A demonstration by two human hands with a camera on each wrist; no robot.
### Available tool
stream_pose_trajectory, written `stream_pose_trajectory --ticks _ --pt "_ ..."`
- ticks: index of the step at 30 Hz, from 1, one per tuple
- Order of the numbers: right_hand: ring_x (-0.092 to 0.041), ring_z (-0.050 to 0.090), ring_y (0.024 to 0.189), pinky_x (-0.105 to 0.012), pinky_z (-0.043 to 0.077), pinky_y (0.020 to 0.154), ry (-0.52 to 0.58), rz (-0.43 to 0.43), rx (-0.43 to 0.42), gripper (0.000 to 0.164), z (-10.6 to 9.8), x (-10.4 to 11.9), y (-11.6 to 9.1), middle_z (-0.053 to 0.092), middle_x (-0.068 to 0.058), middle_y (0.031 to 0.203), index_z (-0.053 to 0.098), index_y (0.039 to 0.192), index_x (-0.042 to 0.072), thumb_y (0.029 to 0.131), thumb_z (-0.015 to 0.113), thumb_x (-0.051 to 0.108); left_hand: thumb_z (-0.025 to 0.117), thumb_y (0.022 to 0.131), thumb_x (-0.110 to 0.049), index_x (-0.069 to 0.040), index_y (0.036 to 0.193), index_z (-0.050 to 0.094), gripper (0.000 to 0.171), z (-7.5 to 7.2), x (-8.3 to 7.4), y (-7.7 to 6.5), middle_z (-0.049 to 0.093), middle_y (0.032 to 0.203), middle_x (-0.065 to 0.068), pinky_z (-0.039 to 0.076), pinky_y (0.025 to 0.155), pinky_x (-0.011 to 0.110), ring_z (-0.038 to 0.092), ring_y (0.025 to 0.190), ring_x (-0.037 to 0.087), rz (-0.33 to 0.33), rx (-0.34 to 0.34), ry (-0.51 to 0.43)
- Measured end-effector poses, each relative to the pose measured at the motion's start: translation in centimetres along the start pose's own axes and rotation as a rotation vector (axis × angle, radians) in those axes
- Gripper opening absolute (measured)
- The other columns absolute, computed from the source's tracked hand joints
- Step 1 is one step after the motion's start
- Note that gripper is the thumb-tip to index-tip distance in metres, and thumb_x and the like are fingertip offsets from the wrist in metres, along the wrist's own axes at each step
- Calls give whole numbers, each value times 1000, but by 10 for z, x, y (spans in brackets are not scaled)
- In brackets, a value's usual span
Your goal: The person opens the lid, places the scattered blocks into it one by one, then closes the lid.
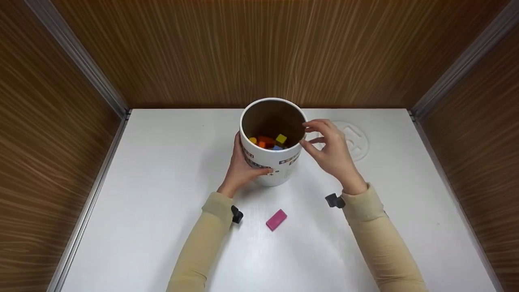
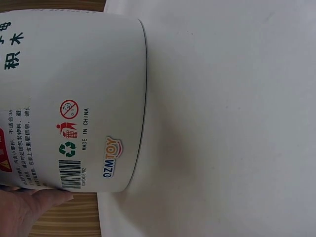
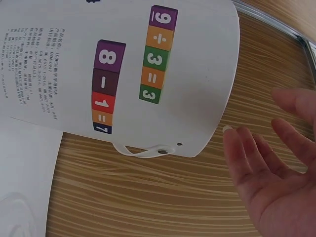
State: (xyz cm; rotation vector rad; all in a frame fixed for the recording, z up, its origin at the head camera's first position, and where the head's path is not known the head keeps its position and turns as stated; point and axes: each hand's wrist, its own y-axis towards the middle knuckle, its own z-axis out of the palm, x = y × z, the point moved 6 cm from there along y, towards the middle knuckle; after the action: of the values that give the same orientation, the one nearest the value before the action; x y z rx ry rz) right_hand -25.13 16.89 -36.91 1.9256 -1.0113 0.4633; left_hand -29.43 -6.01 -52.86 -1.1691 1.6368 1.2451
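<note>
A white cylindrical bucket with printed number blocks stands lidless near the back of the table. Several coloured toy blocks, among them yellow, orange, red and blue ones, lie inside it. My left hand holds the bucket from its left side, thumb across the front and the other fingers hidden behind. My right hand is at the right of the rim, fingers loosely bent with nothing between them. In the right wrist view its fingertips show just off the rim.
A pink rectangular block lies on the white table, in front of the bucket between the forearms. A round white lid lies behind the right hand. Wood-grain panels enclose the back and both sides.
</note>
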Motion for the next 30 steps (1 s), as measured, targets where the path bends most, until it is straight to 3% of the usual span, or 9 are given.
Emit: stream_pose_trajectory --ticks 4,9,18,24,30 --pt "-22 57 105 -35 58 75 -16 -13 37 33 2 1 -12 60 -7 114 64 117 1 85 74 0 96 51 -49 -43 153 2 139 0 -1 0 23 158 -2 22 116 44 26 142 20 11 -3 0" --pt "-23 58 102 -37 57 74 -21 -3 172 31 14 -3 -33 62 -6 111 66 114 2 85 75 2 96 51 -48 -43 153 2 139 0 0 -1 23 158 -1 21 116 45 26 142 21 15 -2 2" --pt "-20 56 109 -42 55 82 -50 99 412 47 43 -26 -70 60 -1 120 62 125 7 82 80 9 95 58 -40 -35 155 4 133 2 -1 1 23 158 1 21 116 46 26 142 27 66 8 -32" --pt "-22 55 114 -42 48 97 -107 102 556 50 69 -34 -94 59 -2 125 60 128 10 82 81 15 94 56 -47 -44 153 2 134 1 -1 -1 22 158 0 21 116 46 26 142 24 43 -1 -4" --pt "-24 54 115 -45 46 99 -147 118 717 47 100 -39 -116 60 -6 123 63 125 8 83 81 15 94 56 -47 -39 154 2 135 1 -1 -1 21 159 3 21 116 46 25 143 23 48 -3 6"
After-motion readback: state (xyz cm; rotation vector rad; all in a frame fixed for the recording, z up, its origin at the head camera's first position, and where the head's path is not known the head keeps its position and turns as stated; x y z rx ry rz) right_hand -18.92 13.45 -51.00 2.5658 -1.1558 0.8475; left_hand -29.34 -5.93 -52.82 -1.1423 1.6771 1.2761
